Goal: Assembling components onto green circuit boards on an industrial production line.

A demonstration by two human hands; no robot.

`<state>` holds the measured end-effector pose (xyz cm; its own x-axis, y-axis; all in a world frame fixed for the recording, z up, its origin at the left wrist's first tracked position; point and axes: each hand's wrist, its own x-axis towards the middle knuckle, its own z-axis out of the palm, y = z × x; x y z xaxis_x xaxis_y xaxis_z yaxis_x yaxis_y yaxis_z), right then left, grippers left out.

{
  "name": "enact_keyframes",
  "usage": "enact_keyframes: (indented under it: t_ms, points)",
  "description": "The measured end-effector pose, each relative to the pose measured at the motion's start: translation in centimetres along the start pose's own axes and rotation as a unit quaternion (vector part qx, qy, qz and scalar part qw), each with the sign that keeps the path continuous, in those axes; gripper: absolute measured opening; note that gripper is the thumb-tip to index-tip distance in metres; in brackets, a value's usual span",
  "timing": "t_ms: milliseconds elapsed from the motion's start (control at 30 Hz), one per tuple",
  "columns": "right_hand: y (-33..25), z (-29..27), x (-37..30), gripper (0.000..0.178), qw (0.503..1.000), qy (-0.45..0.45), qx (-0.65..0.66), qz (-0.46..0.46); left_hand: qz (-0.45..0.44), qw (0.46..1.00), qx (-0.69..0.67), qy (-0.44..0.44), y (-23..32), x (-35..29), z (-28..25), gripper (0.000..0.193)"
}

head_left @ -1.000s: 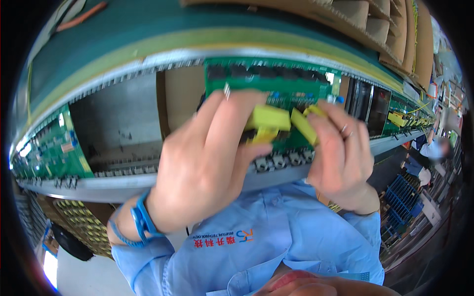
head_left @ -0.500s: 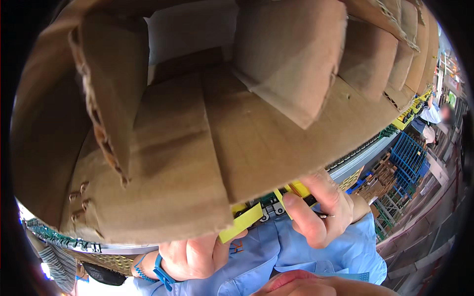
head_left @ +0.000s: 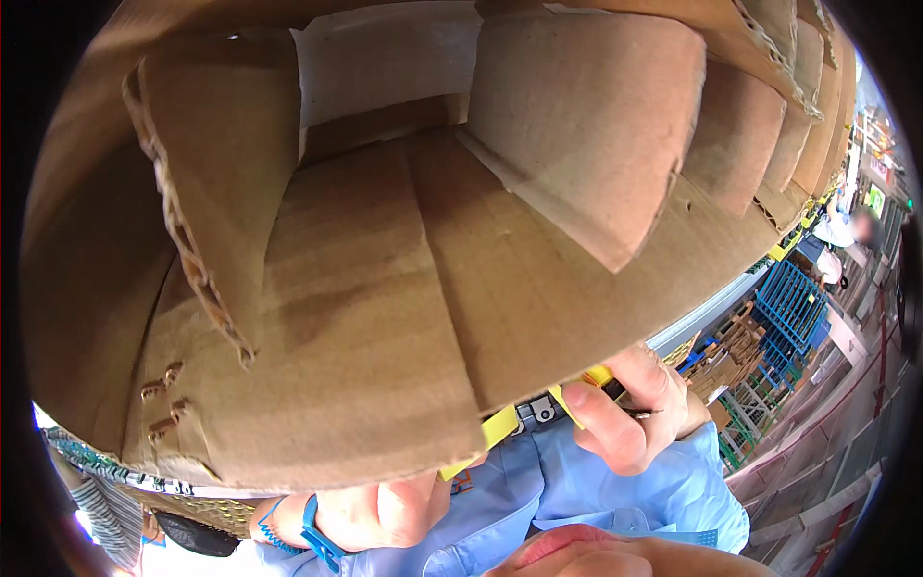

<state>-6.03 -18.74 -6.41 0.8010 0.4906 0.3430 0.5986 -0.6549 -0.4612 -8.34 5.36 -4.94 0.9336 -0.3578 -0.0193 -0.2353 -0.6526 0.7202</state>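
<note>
**Close handwork, half screened from my feed**

At the far left I pick up striped cloth [head_left: 106, 514], its bands bending with the lens. Above and inward, the left divider [head_left: 226, 163] of a big cardboard carton [head_left: 356, 385] shows a torn, corrugated edge. The carton is matt brown, creased down its floor, and it blocks most of my view of the work.

Below it sits a smooth blue wrist strap [head_left: 312, 529] with a coiled cord, then the left hand [head_left: 404, 510]. That hand's fingers are curled, but their tips are covered; I cannot tell whether they grip. The left yellow piece [head_left: 498, 426], a flat-faced, straight-edged strip, lies just beside them, partly behind the carton's near edge.

Next comes a grey metal clip [head_left: 541, 411] in the gap, so the two yellow parts are well separated there. The right yellow piece [head_left: 569, 409] is a narrow slat near the carton's edge, and the right hand [head_left: 630, 413] appears clamped on it, one bent finger pressed over its face.

I judge the step in hand to be handling these parts, one at each hand. To my eye, the next move calls for a steady pinch and fingertips kept off the carton's edge; a clearer line of sight would help me.

Farther right, blurred by distance, I make out a tubular blue rack [head_left: 793, 308] and a co-worker [head_left: 832, 236] in a pale top.
</note>
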Motion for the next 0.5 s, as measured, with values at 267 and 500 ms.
enact_keyframes:
  t_ms: [267, 500]
  points:
    - [-0.2, -0.2, 0.4, 0.021, 0.997, -0.020, -0.066, -0.021, -0.008, 1.000, 0.005, -0.018, 0.3, 0.4, 0.0, 0.058]
    - [0.3, -0.4, -0.6, 0.025, 1.000, -0.018, 0.000, 0.026, -0.011, 1.000, -0.019, -0.008, -0.1, -0.2, 0.9, 0.060]
